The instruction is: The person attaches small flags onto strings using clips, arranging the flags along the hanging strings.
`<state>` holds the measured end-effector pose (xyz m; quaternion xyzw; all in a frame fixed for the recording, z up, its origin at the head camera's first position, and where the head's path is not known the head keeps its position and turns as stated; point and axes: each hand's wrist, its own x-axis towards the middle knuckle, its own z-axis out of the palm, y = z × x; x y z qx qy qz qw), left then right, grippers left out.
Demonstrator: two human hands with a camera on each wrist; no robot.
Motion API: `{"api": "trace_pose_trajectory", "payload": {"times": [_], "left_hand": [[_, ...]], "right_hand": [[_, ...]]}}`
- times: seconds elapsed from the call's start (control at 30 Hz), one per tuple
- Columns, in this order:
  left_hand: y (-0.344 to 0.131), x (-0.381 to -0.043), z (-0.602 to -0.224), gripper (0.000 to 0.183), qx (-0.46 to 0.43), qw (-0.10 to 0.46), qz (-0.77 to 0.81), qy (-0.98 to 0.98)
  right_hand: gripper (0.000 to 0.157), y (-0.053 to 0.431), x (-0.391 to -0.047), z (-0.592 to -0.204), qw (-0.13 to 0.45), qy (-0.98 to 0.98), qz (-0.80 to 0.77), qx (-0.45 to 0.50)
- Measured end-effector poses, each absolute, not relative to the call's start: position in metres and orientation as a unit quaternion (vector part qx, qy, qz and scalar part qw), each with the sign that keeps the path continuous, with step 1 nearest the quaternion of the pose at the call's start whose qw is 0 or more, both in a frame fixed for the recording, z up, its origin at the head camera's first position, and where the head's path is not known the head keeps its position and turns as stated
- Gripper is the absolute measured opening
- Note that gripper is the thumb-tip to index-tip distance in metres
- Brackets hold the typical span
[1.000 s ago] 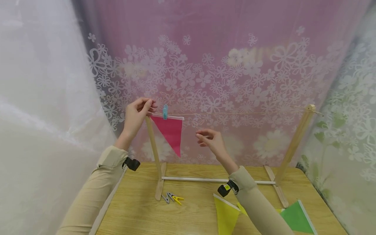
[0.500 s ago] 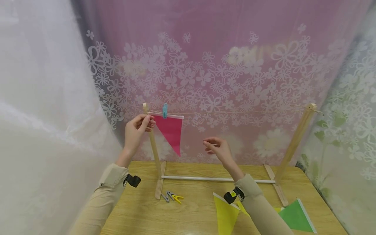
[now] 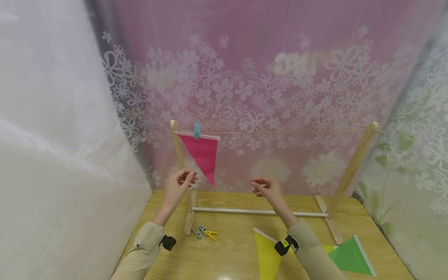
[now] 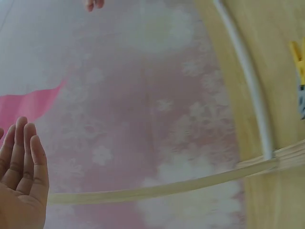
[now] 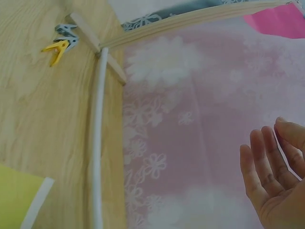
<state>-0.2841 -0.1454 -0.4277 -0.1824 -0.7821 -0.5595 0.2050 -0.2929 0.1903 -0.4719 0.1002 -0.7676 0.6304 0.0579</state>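
Observation:
A pink triangular flag (image 3: 204, 153) hangs by its white top edge from a thin string (image 3: 273, 132), held by a light blue clothespin (image 3: 197, 130). My left hand (image 3: 179, 187) hovers in front of the left wooden post, below and left of the flag, with nothing in its fingers. To the right, my right hand (image 3: 268, 190) is in the air above the white crossbar (image 3: 238, 211), also holding nothing. Both hands have relaxed, loosely bent fingers, as the left wrist view of the left hand (image 4: 24, 176) and the right wrist view of the right hand (image 5: 276, 176) show.
Grey and yellow clothespins (image 3: 206, 233) lie on the wooden table (image 3: 231, 256) near the stand's left foot. A yellow flag (image 3: 267, 254) and a green flag (image 3: 351, 258) lie at the front right. The right post (image 3: 353, 167) leans outward. A flowered curtain (image 3: 245, 89) hangs behind.
My left hand has let go near the flag's upper left corner and come down. The right hand has lowered and shifted slightly right. The flag stays hanging from the string.

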Motion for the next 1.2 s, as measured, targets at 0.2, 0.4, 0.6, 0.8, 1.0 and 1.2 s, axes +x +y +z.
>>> {"api": "trace_pose_trajectory", "payload": {"times": [0.2,0.4,0.6,0.8,1.0,1.2], "left_hand": [[-0.138,-0.278,-0.477,0.014,-0.157,0.174,-0.558,-0.796],[-0.127,-0.271,-0.529,0.013,-0.155,0.146,-0.520,-0.827],[-0.120,-0.264,-0.565,0.010,-0.185,0.123,-0.443,-0.868],[-0.116,-0.263,-0.587,0.012,-0.220,0.085,-0.377,-0.896],[-0.114,-0.264,-0.598,0.018,-0.248,0.054,-0.336,-0.907],[-0.112,-0.266,-0.604,0.023,-0.280,0.043,-0.302,-0.910]], "right_hand": [[0.028,0.204,-0.282,-0.492,0.058,-0.773,0.628,0.076],[0.032,0.220,-0.276,-0.514,0.070,-0.775,0.627,0.036],[0.034,0.235,-0.264,-0.534,0.055,-0.781,0.622,-0.008],[0.031,0.250,-0.247,-0.550,0.056,-0.806,0.588,-0.023],[0.029,0.264,-0.232,-0.571,0.047,-0.834,0.549,-0.026],[0.026,0.277,-0.216,-0.589,0.032,-0.854,0.517,-0.046]]}}
